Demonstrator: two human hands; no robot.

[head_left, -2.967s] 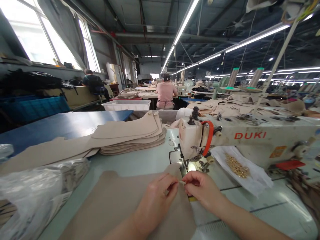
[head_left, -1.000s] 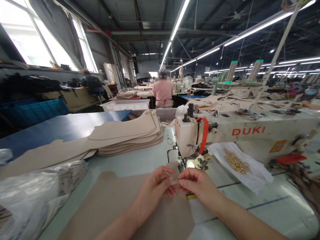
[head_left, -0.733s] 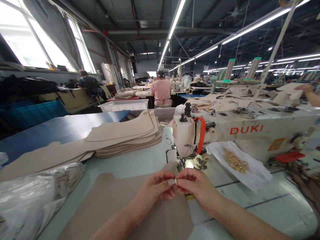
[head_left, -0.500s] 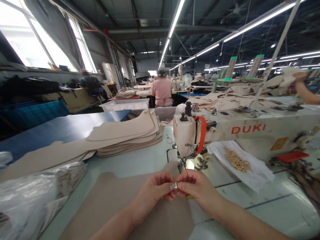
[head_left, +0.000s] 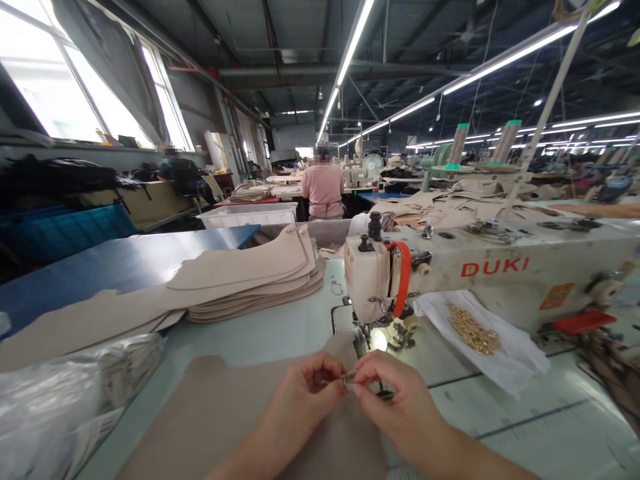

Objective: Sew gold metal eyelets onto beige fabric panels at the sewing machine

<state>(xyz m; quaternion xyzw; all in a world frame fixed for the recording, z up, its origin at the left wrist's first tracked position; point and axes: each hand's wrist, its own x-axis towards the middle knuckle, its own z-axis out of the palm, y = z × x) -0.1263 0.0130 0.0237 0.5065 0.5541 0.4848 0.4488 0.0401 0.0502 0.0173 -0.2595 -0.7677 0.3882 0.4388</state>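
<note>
hands [head_left: 311,395] [head_left: 403,404] close together, apparently pinching fitting [head_left: 345,379]

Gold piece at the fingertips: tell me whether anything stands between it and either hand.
Nothing visible does: the gold piece sits where the left hand and right hand meet. The panel lies below, not between.

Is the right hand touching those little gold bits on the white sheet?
Apart. The head view shows machine bed and part of the white sheet between the right hand and the gold-coloured metal pieces.
</note>
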